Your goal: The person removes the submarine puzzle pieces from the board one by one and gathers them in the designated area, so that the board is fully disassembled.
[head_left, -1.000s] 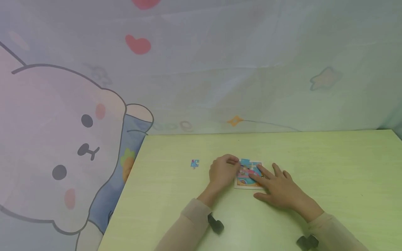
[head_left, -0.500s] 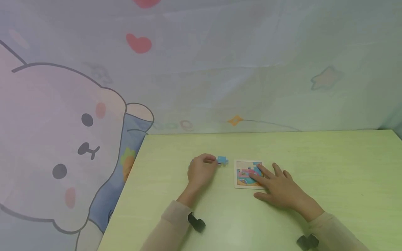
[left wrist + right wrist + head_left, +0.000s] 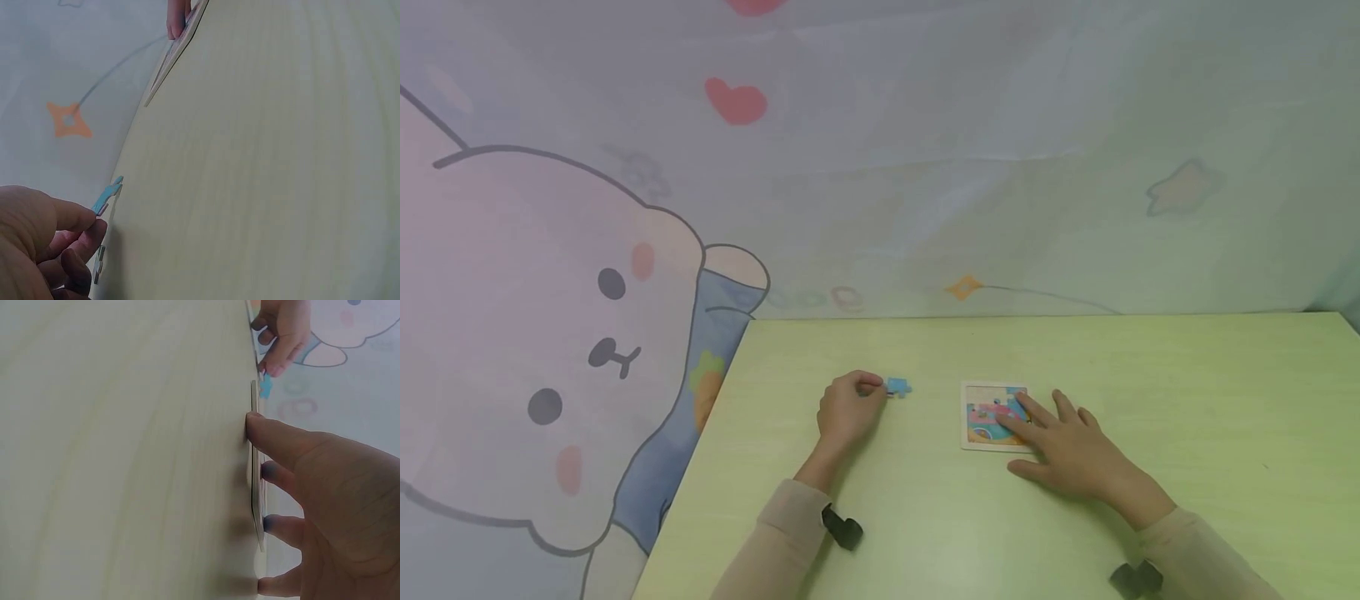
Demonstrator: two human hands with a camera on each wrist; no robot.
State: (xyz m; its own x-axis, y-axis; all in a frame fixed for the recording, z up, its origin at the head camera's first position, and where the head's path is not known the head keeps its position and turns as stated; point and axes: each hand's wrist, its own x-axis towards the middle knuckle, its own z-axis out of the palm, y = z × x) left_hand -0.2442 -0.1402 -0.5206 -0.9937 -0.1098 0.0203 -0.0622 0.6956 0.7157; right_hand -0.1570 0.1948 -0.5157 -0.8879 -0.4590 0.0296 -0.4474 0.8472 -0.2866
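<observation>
My left hand [image 3: 850, 410] pinches a light blue jigsaw piece [image 3: 897, 387] between thumb and fingers, a little above the table, left of the puzzle. A second jigsaw piece [image 3: 99, 265] lies below that hand in the left wrist view; in the head view the hand mostly covers it. The small square puzzle board [image 3: 964, 427] has a pale wooden frame and a pink, blue and orange picture, with a bare spot at its upper left. My right hand [image 3: 1071, 454] rests with fingers spread on the board's right side, covering part of the picture.
The pale yellow-green table [image 3: 1210, 400] reaches back to a hanging cloth [image 3: 880, 208] printed with a cartoon animal, hearts and stars. A dark wrist device [image 3: 842, 529] sits at the left cuff, another [image 3: 1137, 579] at the right.
The left hand has lifted the light blue jigsaw piece out of the board's upper left and carried it left, over the loose piece. The right hand has stayed on the board.
</observation>
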